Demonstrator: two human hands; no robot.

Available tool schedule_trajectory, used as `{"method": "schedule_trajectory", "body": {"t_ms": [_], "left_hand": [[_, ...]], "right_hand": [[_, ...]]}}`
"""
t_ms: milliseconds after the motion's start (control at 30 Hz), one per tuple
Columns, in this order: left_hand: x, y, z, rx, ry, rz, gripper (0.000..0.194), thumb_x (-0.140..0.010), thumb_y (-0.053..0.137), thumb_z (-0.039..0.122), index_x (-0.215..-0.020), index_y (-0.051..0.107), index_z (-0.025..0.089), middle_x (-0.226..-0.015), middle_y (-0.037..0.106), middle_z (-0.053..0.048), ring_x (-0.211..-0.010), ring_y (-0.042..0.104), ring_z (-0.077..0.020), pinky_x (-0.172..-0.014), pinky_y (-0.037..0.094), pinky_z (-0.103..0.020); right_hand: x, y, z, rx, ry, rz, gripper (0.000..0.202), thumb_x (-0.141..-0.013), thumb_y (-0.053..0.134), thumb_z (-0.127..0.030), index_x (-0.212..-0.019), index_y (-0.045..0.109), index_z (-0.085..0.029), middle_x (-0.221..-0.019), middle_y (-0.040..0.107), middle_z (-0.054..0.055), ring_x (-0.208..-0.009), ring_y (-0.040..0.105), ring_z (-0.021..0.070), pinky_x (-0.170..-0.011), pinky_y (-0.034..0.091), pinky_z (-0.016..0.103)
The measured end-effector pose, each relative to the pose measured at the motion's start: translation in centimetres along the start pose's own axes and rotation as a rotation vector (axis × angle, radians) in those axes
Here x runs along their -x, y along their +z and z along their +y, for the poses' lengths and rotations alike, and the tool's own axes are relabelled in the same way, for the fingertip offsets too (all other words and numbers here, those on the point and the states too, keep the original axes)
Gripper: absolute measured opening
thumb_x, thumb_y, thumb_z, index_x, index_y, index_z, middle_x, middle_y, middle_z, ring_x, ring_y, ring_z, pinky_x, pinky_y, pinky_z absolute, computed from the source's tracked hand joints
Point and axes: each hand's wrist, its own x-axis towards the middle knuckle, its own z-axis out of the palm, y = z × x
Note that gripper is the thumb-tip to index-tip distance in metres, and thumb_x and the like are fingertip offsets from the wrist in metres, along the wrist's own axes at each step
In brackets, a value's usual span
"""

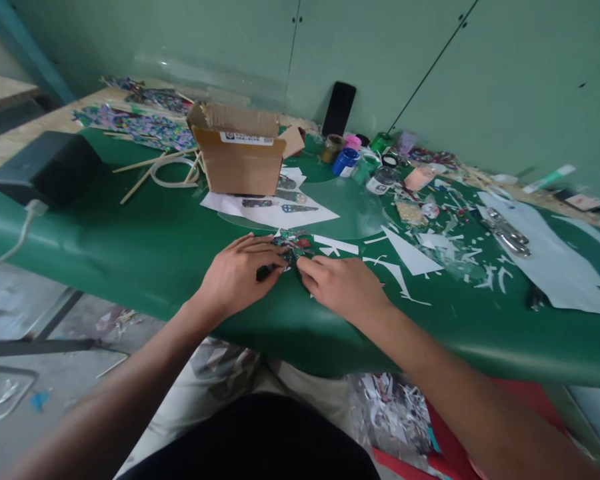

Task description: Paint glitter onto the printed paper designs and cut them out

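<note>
Close to the table's front edge, both my hands are at a small dark multicoloured piece (294,243) with green and red patches. My left hand (243,270) has its fingers bent over the piece's left side, thumb below. From the right, my right hand (343,283) pinches at its lower right edge with curled fingers. The fingers cover much of the piece, so its exact kind is unclear. White paper scraps (336,245) lie beside the right hand. Behind the hands is a white sheet (267,212) bearing dark patterned cut shapes.
An open cardboard box (243,163) stands on the green table cover (145,257). Behind it to the right are paint jars (345,161) and a phone (339,110) leaning on the wall. A black box (45,167) sits left; metal tools (507,233) lie on paper at right.
</note>
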Motion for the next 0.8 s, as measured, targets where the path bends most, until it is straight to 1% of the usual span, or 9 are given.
{"method": "schedule_trajectory", "body": {"t_ms": [200,300,467,567,667,733,800], "left_hand": [[-0.1,-0.2,0.1,-0.001,-0.009,-0.024,0.016,-0.089,0.055,0.025,-0.092,0.071,0.027,-0.110,0.074,0.002,-0.117,0.063,-0.0218,-0.106,0.047,-0.047],[-0.1,-0.2,0.1,-0.001,-0.004,-0.027,0.016,-0.089,0.055,0.025,-0.091,0.071,0.026,-0.109,0.075,0.002,-0.117,0.064,-0.0218,-0.106,0.047,-0.047],[0.0,0.1,-0.2,0.000,0.008,-0.014,0.015,-0.089,0.056,0.023,-0.090,0.071,0.026,-0.108,0.075,0.003,-0.116,0.063,-0.0214,-0.106,0.046,-0.046],[0.0,0.0,0.1,-0.023,0.020,0.005,0.015,-0.089,0.057,0.024,-0.090,0.072,0.025,-0.108,0.075,0.002,-0.112,0.065,-0.0212,-0.103,0.047,-0.044],[0.1,-0.1,1.2,-0.137,0.026,0.009,0.020,-0.091,0.054,0.027,-0.095,0.074,0.027,-0.103,0.074,0.000,-0.098,0.066,-0.0239,-0.086,0.051,-0.044],[0.3,0.0,2.2,-0.250,0.021,0.017,0.023,-0.092,0.052,0.026,-0.099,0.074,0.029,-0.097,0.073,-0.002,-0.089,0.063,-0.0259,-0.074,0.049,-0.043],[0.5,0.3,3.1,-0.334,0.008,0.054,0.023,-0.090,0.053,0.022,-0.101,0.073,0.028,-0.094,0.072,-0.003,-0.086,0.060,-0.0267,-0.069,0.046,-0.042]], "right_hand": [[-0.7,-0.1,1.7,0.023,-0.159,-0.018,0.033,-0.095,0.035,-0.022,-0.095,0.069,-0.023,-0.067,0.060,0.001,-0.049,0.040,0.0109,-0.049,0.014,0.030],[-0.9,0.1,2.5,0.014,-0.221,-0.006,0.036,-0.095,0.033,-0.022,-0.095,0.069,-0.022,-0.067,0.060,0.001,-0.052,0.041,0.0112,-0.049,0.015,0.030],[-0.9,0.4,3.2,0.001,-0.270,0.043,0.035,-0.095,0.035,-0.022,-0.093,0.069,-0.022,-0.066,0.060,0.001,-0.052,0.042,0.0109,-0.049,0.016,0.029],[-0.5,0.5,3.1,-0.010,-0.211,0.067,0.035,-0.097,0.035,-0.025,-0.090,0.069,-0.021,-0.065,0.061,0.001,-0.050,0.044,0.0106,-0.048,0.015,0.028],[0.3,0.5,2.4,-0.064,-0.062,0.131,0.034,-0.098,0.035,-0.029,-0.094,0.067,-0.021,-0.070,0.067,0.002,-0.052,0.050,0.0112,-0.047,0.018,0.027],[0.8,0.4,1.7,-0.104,0.063,0.146,0.029,-0.097,0.038,-0.029,-0.095,0.066,-0.020,-0.071,0.068,0.002,-0.053,0.053,0.0118,-0.047,0.019,0.026],[1.2,0.4,1.0,-0.141,0.169,0.122,0.023,-0.095,0.043,-0.028,-0.093,0.064,-0.021,-0.067,0.067,0.001,-0.052,0.053,0.0123,-0.046,0.019,0.025]]}}
